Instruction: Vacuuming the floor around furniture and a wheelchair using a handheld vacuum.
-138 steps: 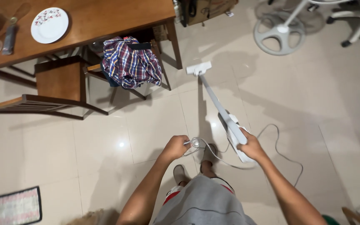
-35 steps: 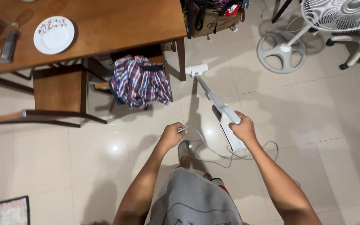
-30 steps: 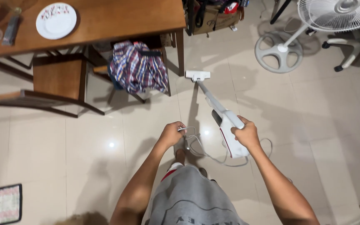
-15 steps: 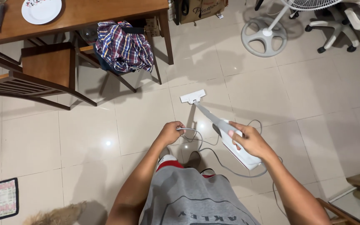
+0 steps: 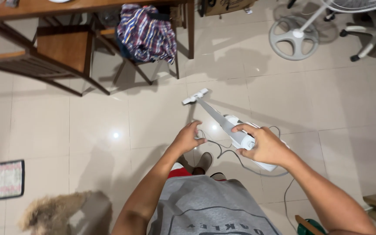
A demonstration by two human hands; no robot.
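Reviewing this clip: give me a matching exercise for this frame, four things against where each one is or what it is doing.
Things:
1. right hand
2. left hand
3. plaid shirt
4. fan base

Places or states:
A. draped over a chair by the table
B. on the tiles, top right
C. grips the white stick vacuum
D. holds the grey cord

Pairs: 1-C, 2-D, 3-A, 4-B

The white stick vacuum cleaner (image 5: pixel 236 130) looks like smooth, slightly glossy plastic, its grey cord (image 5: pixel 229 152) rubbery. Pale floor tiles (image 5: pixel 88 126) are polished and reflective. The brown wooden chair (image 5: pixel 62 43) is satin-finished; the plaid shirt (image 5: pixel 146 32) is soft woven cloth.
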